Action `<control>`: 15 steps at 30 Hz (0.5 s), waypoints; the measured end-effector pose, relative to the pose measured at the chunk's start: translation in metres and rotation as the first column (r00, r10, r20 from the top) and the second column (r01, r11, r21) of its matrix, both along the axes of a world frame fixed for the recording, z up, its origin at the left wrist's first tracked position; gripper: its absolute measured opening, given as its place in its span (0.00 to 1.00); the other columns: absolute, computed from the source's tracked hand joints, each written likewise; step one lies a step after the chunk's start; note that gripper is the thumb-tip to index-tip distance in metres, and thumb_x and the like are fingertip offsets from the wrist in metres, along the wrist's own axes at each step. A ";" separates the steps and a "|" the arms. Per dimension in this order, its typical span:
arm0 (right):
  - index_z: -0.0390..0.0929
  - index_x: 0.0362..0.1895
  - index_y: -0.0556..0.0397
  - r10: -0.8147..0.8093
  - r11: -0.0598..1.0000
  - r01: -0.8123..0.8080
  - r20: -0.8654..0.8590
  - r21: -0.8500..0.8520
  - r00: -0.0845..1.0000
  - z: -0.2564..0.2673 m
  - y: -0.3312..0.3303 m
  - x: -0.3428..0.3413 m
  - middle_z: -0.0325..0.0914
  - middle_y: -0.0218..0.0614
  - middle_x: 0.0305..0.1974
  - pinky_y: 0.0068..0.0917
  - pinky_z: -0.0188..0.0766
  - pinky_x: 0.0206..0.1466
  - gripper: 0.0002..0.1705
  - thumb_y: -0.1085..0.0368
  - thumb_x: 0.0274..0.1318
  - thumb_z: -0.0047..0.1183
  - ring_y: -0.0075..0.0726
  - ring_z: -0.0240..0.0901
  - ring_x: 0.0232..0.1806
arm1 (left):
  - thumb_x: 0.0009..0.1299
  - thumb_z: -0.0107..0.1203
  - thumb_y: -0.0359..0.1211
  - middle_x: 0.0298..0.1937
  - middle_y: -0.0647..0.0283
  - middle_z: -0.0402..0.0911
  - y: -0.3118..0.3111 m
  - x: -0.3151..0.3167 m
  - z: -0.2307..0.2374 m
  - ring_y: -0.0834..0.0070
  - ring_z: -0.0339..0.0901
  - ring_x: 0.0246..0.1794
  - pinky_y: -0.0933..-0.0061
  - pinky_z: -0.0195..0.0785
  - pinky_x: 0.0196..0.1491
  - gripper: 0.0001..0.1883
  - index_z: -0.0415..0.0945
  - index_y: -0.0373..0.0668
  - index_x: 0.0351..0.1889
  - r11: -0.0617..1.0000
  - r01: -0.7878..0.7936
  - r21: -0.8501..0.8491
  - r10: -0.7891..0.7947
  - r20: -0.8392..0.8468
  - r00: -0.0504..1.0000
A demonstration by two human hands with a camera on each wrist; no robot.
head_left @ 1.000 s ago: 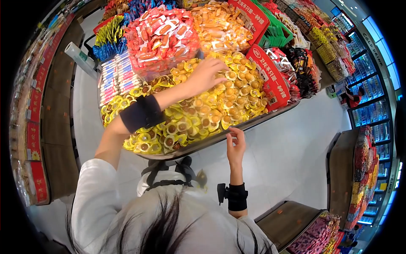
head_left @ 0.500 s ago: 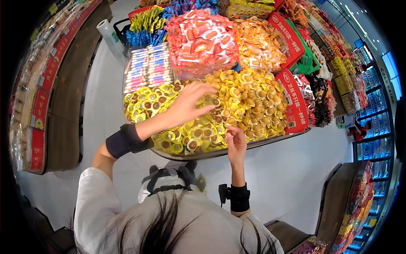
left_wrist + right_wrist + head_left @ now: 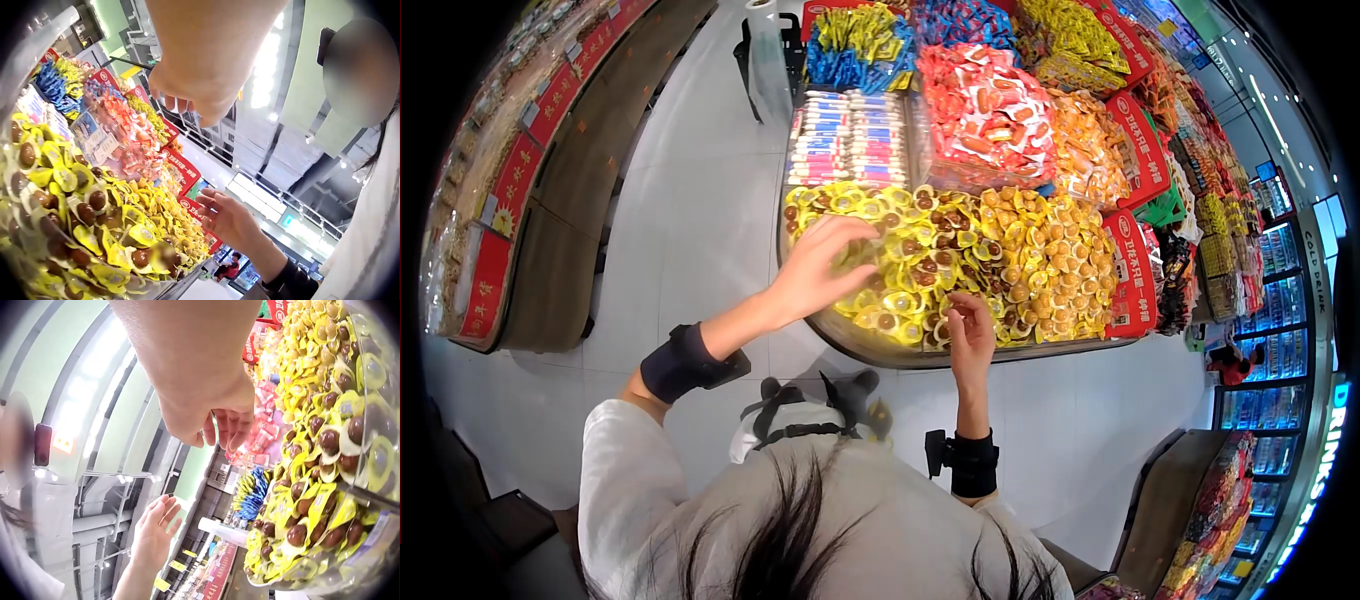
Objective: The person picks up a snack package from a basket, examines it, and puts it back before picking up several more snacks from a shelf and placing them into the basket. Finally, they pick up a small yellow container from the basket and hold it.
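Small yellow packs [image 3: 940, 240], each holding a round brown or tan egg-like piece, fill the near part of a display bin. My left hand [image 3: 825, 265] hovers over the left side of these packs, fingers spread and thumb apart, holding nothing. In the right wrist view the same left hand [image 3: 155, 532] is raised with its fingers apart. At the bin's near edge is my right hand [image 3: 972, 340], its fingers loosely bent around nothing. The right wrist view shows that right hand [image 3: 209, 415] above the packs, fingers hanging down.
Behind the packs stand white-and-blue sticks [image 3: 850, 140], red-wrapped sausages [image 3: 990, 110] and orange packets [image 3: 1090, 145]. A red sign [image 3: 1130, 270] borders the right side. A plastic bag roll [image 3: 767, 60] stands at the back left. Shelves [image 3: 550, 200] line the left, and drink coolers [image 3: 1270, 320] the right.
My left hand has swept left over the yellow packs, from the tan ones toward the brown ones. The bin has shifted right in view. The right hand stays by the near edge.
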State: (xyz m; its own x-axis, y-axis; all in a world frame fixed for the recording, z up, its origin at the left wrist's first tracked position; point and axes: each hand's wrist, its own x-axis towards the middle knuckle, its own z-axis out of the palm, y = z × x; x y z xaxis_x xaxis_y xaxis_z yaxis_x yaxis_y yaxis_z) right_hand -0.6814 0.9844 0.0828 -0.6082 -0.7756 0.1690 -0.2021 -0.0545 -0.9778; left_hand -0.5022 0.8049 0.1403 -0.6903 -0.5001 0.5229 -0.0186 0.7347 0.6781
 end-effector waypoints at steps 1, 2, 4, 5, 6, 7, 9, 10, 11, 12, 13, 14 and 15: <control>0.70 0.43 0.56 -0.016 1.000 0.016 -0.009 -0.001 1.000 -0.001 -0.005 0.013 0.67 0.31 0.38 0.17 0.65 0.36 0.11 0.72 0.52 0.47 0.20 0.66 0.36 | 0.55 0.57 0.31 0.44 0.59 0.72 -0.003 0.017 -0.004 0.63 0.67 0.47 0.68 0.61 0.50 0.17 0.70 0.41 0.44 1.000 -0.022 0.015 0.023 -0.011 1.000; 0.70 0.43 0.56 -0.007 1.000 0.007 -0.012 0.006 1.000 -0.002 -0.008 0.025 0.68 0.30 0.38 0.17 0.65 0.37 0.11 0.72 0.52 0.47 0.20 0.66 0.36 | 0.55 0.57 0.30 0.44 0.59 0.72 -0.005 0.033 -0.007 0.63 0.67 0.47 0.68 0.61 0.49 0.17 0.70 0.41 0.44 0.999 -0.045 0.031 0.045 -0.023 0.999; 0.70 0.43 0.56 0.011 1.000 -0.010 -0.016 0.019 1.000 -0.003 -0.015 0.051 0.68 0.30 0.38 0.17 0.65 0.37 0.11 0.72 0.53 0.47 0.20 0.66 0.37 | 0.54 0.58 0.28 0.45 0.60 0.72 -0.009 0.067 -0.013 0.64 0.67 0.48 0.67 0.60 0.51 0.17 0.70 0.40 0.43 0.991 -0.096 0.094 0.098 -0.023 0.995; 0.70 0.43 0.56 0.018 1.000 -0.018 0.002 0.010 1.000 -0.002 -0.019 0.066 0.67 0.29 0.37 0.16 0.64 0.38 0.11 0.72 0.53 0.46 0.20 0.65 0.37 | 0.54 0.58 0.28 0.45 0.60 0.72 -0.010 0.083 -0.016 0.64 0.67 0.49 0.68 0.60 0.51 0.17 0.70 0.40 0.43 0.987 -0.118 0.107 0.121 -0.028 0.992; 0.70 0.43 0.56 0.039 0.999 -0.039 -0.001 0.007 0.999 -0.003 -0.023 0.080 0.68 0.29 0.37 0.16 0.64 0.39 0.11 0.72 0.53 0.46 0.20 0.65 0.37 | 0.54 0.58 0.28 0.45 0.60 0.72 -0.012 0.100 -0.019 0.64 0.67 0.49 0.68 0.60 0.51 0.17 0.70 0.40 0.43 0.983 -0.139 0.121 0.143 -0.031 0.989; 0.70 0.43 0.55 0.061 0.998 -0.061 -0.003 0.006 0.998 -0.005 -0.027 0.094 0.68 0.28 0.38 0.16 0.64 0.39 0.11 0.72 0.53 0.46 0.20 0.65 0.37 | 0.54 0.58 0.28 0.45 0.60 0.72 -0.013 0.116 -0.023 0.65 0.67 0.49 0.69 0.59 0.52 0.17 0.70 0.40 0.43 0.980 -0.161 0.119 0.165 -0.021 0.986; 0.70 0.43 0.55 0.100 0.995 -0.100 -0.008 0.021 0.995 -0.011 -0.033 0.118 0.68 0.28 0.38 0.15 0.64 0.38 0.12 0.72 0.52 0.47 0.19 0.65 0.37 | 0.54 0.57 0.28 0.45 0.60 0.72 -0.013 0.147 -0.029 0.65 0.67 0.49 0.69 0.59 0.52 0.17 0.70 0.40 0.43 0.967 -0.205 0.154 0.211 -0.021 0.977; 0.70 0.43 0.56 0.107 0.994 -0.106 -0.016 0.035 0.994 -0.011 -0.036 0.130 0.69 0.28 0.38 0.16 0.64 0.38 0.11 0.72 0.53 0.47 0.20 0.66 0.37 | 0.54 0.57 0.27 0.46 0.60 0.72 -0.014 0.162 -0.030 0.65 0.67 0.50 0.70 0.59 0.53 0.17 0.71 0.41 0.44 0.960 -0.227 0.167 0.233 -0.023 0.972; 0.70 0.43 0.57 0.114 0.993 -0.113 -0.024 0.046 0.993 -0.010 -0.041 0.142 0.69 0.29 0.38 0.16 0.64 0.38 0.11 0.71 0.54 0.47 0.20 0.67 0.37 | 0.54 0.57 0.27 0.46 0.60 0.72 -0.015 0.176 -0.033 0.66 0.68 0.50 0.70 0.59 0.53 0.17 0.71 0.41 0.44 0.951 -0.249 0.184 0.258 -0.024 0.966; 0.69 0.44 0.57 0.120 0.991 -0.119 -0.031 0.058 0.992 -0.010 -0.045 0.153 0.69 0.30 0.38 0.16 0.65 0.38 0.11 0.70 0.54 0.46 0.20 0.67 0.37 | 0.54 0.57 0.27 0.46 0.60 0.72 -0.016 0.190 -0.038 0.66 0.68 0.50 0.70 0.58 0.53 0.17 0.71 0.41 0.44 0.941 -0.272 0.202 0.282 -0.023 0.959; 0.69 0.44 0.57 0.129 0.990 -0.128 -0.024 0.061 0.991 -0.012 -0.050 0.162 0.70 0.30 0.38 0.16 0.65 0.38 0.12 0.70 0.55 0.46 0.21 0.68 0.37 | 0.54 0.57 0.27 0.46 0.60 0.72 -0.017 0.203 -0.042 0.66 0.68 0.50 0.70 0.58 0.53 0.17 0.71 0.41 0.44 0.930 -0.294 0.220 0.305 -0.021 0.952; 0.69 0.44 0.57 0.145 0.988 -0.144 -0.019 0.060 0.989 -0.011 -0.055 0.172 0.70 0.30 0.38 0.16 0.65 0.38 0.12 0.70 0.55 0.46 0.21 0.68 0.37 | 0.54 0.57 0.27 0.46 0.59 0.72 -0.017 0.216 -0.044 0.65 0.68 0.50 0.70 0.59 0.53 0.17 0.71 0.41 0.44 0.923 -0.311 0.226 0.325 -0.027 0.945; 0.69 0.44 0.58 0.162 0.985 -0.161 -0.015 0.058 0.987 -0.010 -0.062 0.181 0.70 0.31 0.39 0.16 0.65 0.38 0.12 0.70 0.55 0.46 0.21 0.68 0.37 | 0.54 0.57 0.26 0.46 0.59 0.72 -0.018 0.228 -0.046 0.65 0.68 0.49 0.70 0.59 0.52 0.17 0.71 0.40 0.43 0.915 -0.329 0.231 0.346 -0.032 0.938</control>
